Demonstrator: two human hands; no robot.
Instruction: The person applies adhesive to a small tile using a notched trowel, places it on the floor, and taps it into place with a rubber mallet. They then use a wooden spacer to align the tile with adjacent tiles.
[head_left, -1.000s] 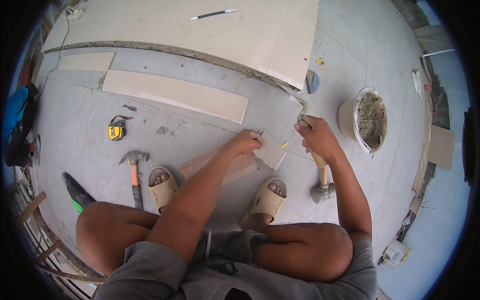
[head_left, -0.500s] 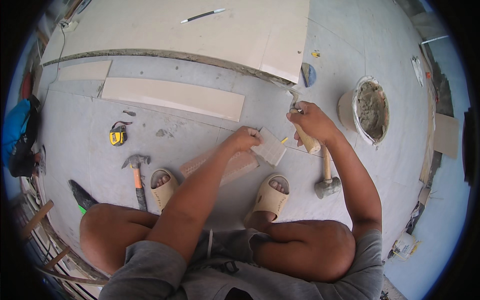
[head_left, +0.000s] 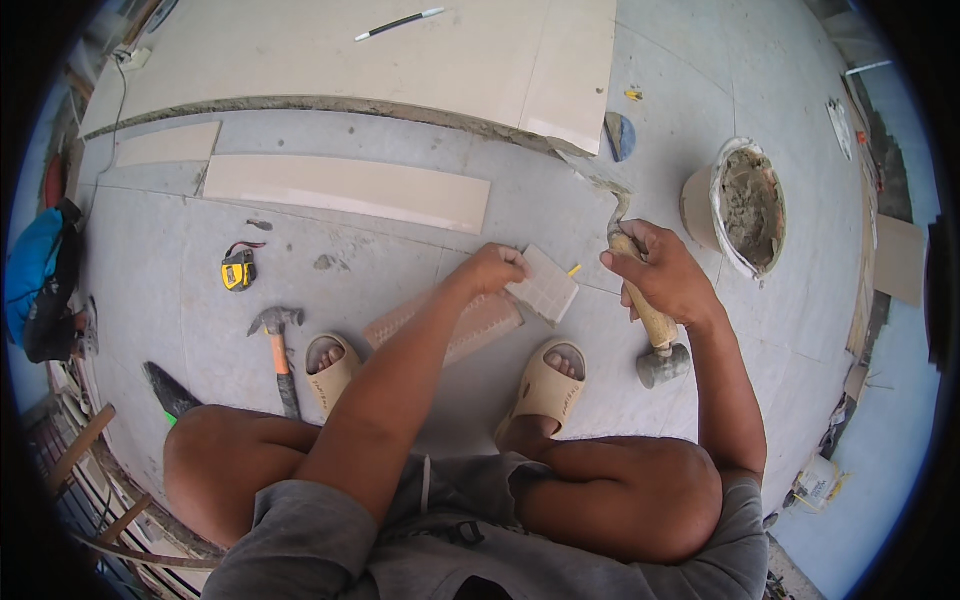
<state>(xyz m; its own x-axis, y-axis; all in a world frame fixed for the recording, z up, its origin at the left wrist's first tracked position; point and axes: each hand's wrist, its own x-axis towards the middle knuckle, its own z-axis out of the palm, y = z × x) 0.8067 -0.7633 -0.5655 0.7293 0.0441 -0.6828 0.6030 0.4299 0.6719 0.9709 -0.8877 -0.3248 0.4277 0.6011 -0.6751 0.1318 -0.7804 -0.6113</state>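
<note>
My left hand [head_left: 495,268] grips the corner of a small square tile piece [head_left: 547,285], back side up, over a reddish ribbed-back tile piece [head_left: 410,335] on the floor. In my right hand [head_left: 660,268] is a trowel's pale wooden handle [head_left: 655,320], fingers wrapped round it; its curved neck [head_left: 620,208] points forward toward the slab edge, the blade angled and pale with mortar. A mallet [head_left: 662,368] lies under the handle's end. A bucket of grey mortar [head_left: 750,212] stands to the right.
A tiled raised slab [head_left: 380,70] spans the top, a marker [head_left: 400,23] on it. Cut tile strips [head_left: 340,185] lie before it. A tape measure [head_left: 238,269] and claw hammer [head_left: 275,345] lie left. A person in blue [head_left: 40,270] is at far left. Yellow-tan sandals [head_left: 550,385] are on my feet.
My right hand with the trowel has lifted forward, then shifted right and back. My left hand stays on the small tile, moving very little. The view has shifted slightly.
</note>
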